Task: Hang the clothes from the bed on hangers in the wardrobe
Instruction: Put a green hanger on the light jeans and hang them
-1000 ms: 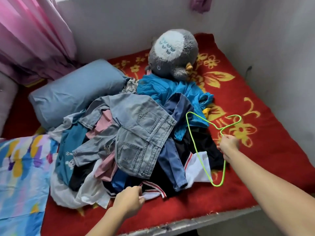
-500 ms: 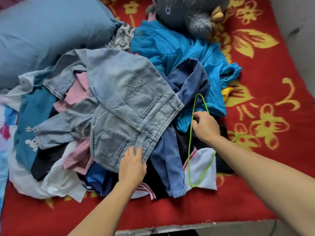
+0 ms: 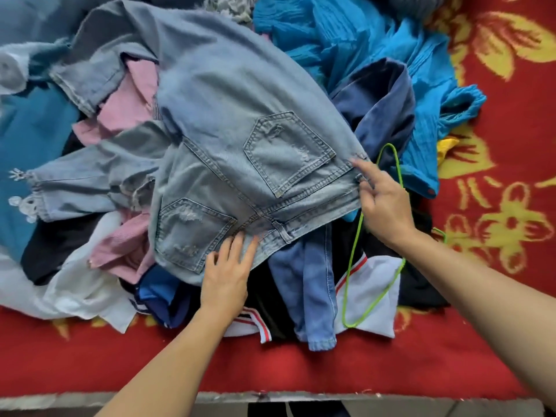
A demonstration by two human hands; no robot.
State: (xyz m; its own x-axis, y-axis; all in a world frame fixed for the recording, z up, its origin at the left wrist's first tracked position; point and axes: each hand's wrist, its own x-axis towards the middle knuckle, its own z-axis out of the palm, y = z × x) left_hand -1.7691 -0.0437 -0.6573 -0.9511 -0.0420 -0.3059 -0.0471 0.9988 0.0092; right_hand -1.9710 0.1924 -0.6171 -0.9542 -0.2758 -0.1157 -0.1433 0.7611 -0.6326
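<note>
Light blue jeans [image 3: 240,121] lie back side up on top of a clothes pile on the bed. My left hand [image 3: 227,275] rests with straight fingers on the waistband near the lower back pocket. My right hand [image 3: 385,203] pinches the waistband's right corner by a belt loop, index finger stretched along the top. A thin green hanger [image 3: 349,284] lies on the pile and runs under my right palm. Its hook [image 3: 440,233] shows beside my wrist. Whether the palm still holds the hanger is hidden.
Around the jeans lie a bright blue garment [image 3: 361,34], a navy piece [image 3: 382,106], pink fabric [image 3: 126,106], a teal top [image 3: 30,133], darker jeans [image 3: 313,290] and white cloth [image 3: 75,296]. The red flowered bedcover [image 3: 496,145] is bare at the right. The bed's front edge [image 3: 270,397] is near me.
The camera has moved closer over the pile. My right hand shifted left from the hanger onto the jeans' waistband corner. My left hand stays at the waistband's lower part.
</note>
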